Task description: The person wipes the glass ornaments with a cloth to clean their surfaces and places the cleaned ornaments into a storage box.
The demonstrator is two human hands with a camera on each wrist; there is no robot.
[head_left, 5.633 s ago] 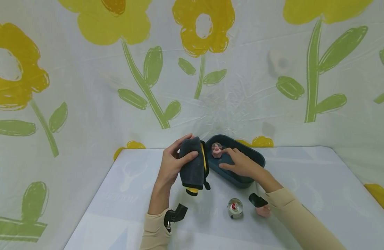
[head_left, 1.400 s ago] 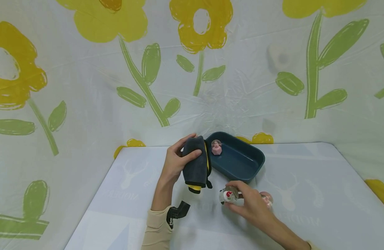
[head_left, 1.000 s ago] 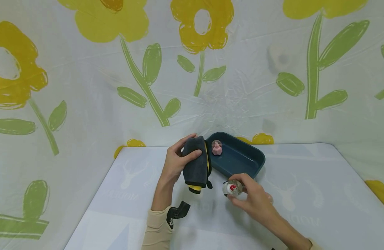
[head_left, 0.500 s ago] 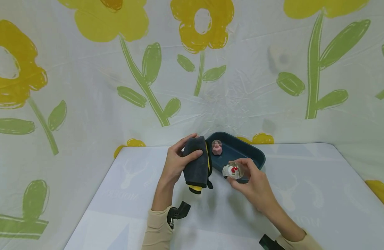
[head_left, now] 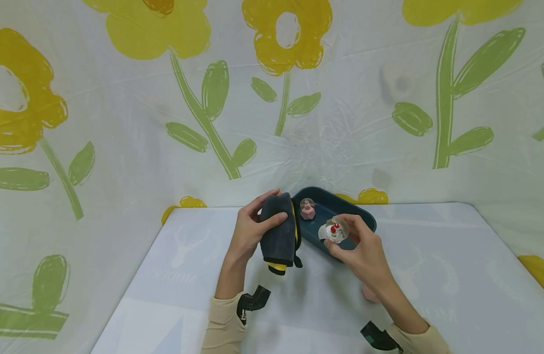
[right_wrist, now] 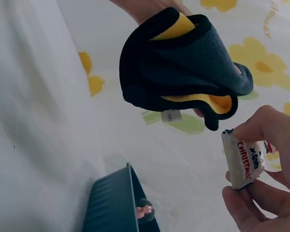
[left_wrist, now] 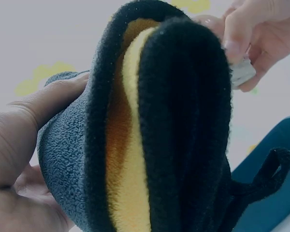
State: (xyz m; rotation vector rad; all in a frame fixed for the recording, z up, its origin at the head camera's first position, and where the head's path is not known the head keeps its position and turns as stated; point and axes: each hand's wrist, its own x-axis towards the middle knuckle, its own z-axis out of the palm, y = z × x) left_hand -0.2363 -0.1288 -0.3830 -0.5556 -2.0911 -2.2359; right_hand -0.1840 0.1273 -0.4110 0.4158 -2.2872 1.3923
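My left hand (head_left: 246, 228) holds a folded dark grey and yellow microfiber cloth (head_left: 277, 233), with the thumb across its front. The left wrist view shows the cloth's black-edged folds and yellow inner side (left_wrist: 135, 145). Between thumb and fingers, my right hand (head_left: 368, 253) grips a small snow globe (head_left: 335, 230) tilted over on its side, red and white inside. Its white base (right_wrist: 242, 159) reads "Merry Christmas" in the right wrist view. The globe is in the air, apart from the cloth, and in the head view overlaps the dark blue tray (head_left: 368, 222).
Inside the tray's left end stands a pink-based snow globe (head_left: 307, 210). Another pink object (head_left: 370, 293) sits on the white table (head_left: 174, 285), partly hidden by the right forearm. A flower-print curtain (head_left: 343, 108) hangs behind the table.
My right hand has left the pink globe in the tray, taken the Christmas snow globe off the table, and lifted it up and away toward the tray. My left hand keeps holding the cloth.
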